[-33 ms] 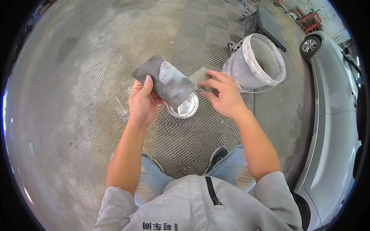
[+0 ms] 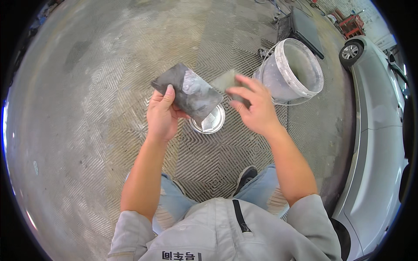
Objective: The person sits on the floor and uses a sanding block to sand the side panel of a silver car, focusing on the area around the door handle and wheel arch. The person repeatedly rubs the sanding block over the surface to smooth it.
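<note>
We pinch a dark grey rectangular plate [image 2: 185, 101] at its left side between the left hand's [image 2: 161, 116] thumb and fingers; in our view it partly covers a round silver metal tin [image 2: 220, 123]. Our right hand's [image 2: 257, 106] fingers curl around a blurred, pale-green translucent sheet [image 2: 223, 80], how firmly we cannot tell. Pressing the unsupported right end could tilt the plate, spilling its smear of whitish paste [image 2: 195, 82].

Free room left of board [image 2: 175, 83]; bucket [image 2: 284, 71] blocks beyond right fingers [image 2: 249, 82].
</note>
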The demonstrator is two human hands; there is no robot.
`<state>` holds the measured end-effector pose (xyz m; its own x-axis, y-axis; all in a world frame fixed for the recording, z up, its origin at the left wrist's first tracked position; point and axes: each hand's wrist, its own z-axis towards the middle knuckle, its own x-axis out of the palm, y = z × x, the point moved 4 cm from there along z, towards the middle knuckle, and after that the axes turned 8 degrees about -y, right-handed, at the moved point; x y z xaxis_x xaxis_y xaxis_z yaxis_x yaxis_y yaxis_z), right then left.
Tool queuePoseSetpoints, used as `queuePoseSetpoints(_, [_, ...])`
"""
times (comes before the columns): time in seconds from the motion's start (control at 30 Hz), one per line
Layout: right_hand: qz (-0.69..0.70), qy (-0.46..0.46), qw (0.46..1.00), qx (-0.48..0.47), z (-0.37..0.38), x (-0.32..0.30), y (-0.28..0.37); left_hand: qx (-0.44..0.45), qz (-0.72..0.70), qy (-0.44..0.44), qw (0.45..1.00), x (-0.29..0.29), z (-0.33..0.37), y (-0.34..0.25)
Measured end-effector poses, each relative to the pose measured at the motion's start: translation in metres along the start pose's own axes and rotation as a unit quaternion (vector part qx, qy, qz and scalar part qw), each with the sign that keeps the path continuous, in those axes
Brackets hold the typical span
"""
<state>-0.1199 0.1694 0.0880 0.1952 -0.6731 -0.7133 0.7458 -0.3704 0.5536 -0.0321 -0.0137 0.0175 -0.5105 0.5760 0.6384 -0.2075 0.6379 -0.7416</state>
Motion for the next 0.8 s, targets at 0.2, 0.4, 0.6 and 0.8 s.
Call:
queuePoseSetpoints(0.2, [-0.073,0.092,0.992,-0.040,-0.007,0.014,0.011,-0.016,0.071,-0.049,0.996,-0.001,-0.001,0.011])
queuePoseSetpoints(0.4, [-0.096,0.106,0.987,-0.077,-0.008,0.015,0.019,-0.014,0.117,-0.046,0.992,-0.001,-0.003,0.013])
queuePoseSetpoints(0.6, [0.310,0.026,0.942,0.127,-0.003,0.007,0.006,-0.049,0.084,0.044,0.994,0.012,-0.011,0.020])
queuePoseSetpoints(0.8, [0.213,0.047,0.965,0.145,-0.010,0.005,-0.008,-0.007,0.017,0.032,0.999,0.005,-0.008,0.007])
